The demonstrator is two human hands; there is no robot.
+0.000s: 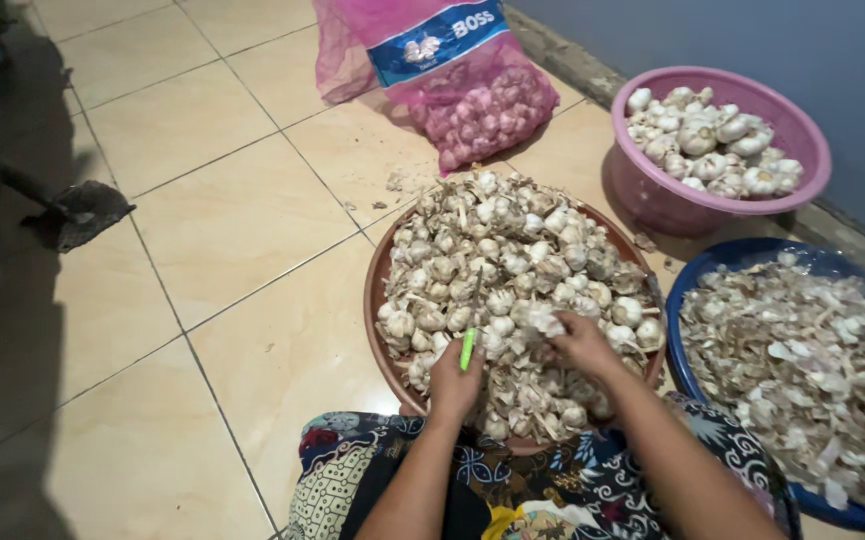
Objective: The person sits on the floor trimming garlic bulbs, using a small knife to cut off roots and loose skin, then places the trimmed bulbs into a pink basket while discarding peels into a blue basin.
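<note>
The left hand [452, 385] is clenched around a small knife with a green handle [468, 348], its blade pointing up over the heap. The right hand [584, 345] grasps a garlic bulb [544, 318] by its side, holding it just beside the knife tip, so the bulb looks to be in the middle of being trimmed or stripped.

Both hands hover over a wide brown tray [376, 285] set on the tiled floor [202, 220], piled high with untrimmed garlic bulbs [492, 255] that still carry dry skin and stalk ends. That pile is large and fills the tray from rim to rim, so by the look of it most of the work remains.

To the right, a blue basin [680, 290] holds a thick layer of papery skins and scraps [802, 350], which suggests a fair amount has been cleaned already. Beyond it, near the wall, a pink basin [652, 190] is roughly level-full of clean white bulbs [712, 140], the finished share. It looks smaller than the heap in the tray.

Further off, a pink mesh sack [472, 90] lies on the floor, still partly filled with garlic, so more stock may be waiting. The person's lap, in patterned cloth [532, 490], touches the near edge of the tray.
</note>
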